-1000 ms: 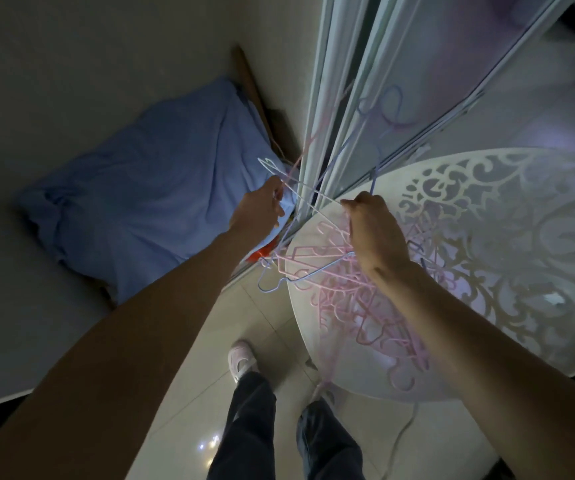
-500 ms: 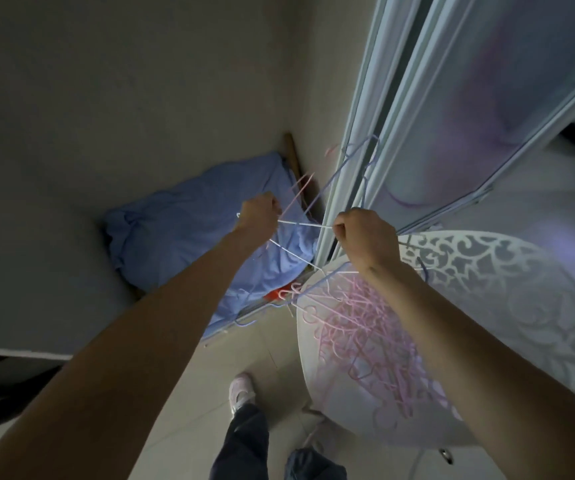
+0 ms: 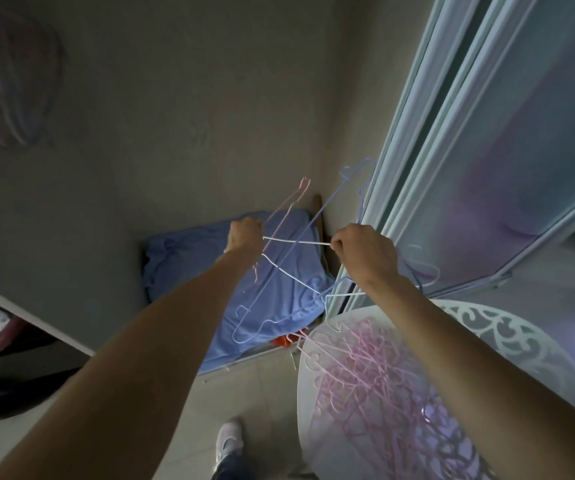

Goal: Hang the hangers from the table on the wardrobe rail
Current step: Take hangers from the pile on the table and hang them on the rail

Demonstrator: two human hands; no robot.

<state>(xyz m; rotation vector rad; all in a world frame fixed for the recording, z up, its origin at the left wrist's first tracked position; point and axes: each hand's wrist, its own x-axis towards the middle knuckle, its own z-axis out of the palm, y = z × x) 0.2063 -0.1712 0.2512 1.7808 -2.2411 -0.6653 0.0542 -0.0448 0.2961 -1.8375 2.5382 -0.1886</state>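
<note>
Thin coated-wire hangers lie on a smooth white table near soft blue cloth.

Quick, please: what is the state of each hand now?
Left hand: closed, gripping hangers.
Right hand: closed, pinching the white hanger.

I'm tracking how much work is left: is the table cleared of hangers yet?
Not cleared. A tangled heap of pink hangers lies on the white table, while the left hand and right hand hold a few raised.
</note>
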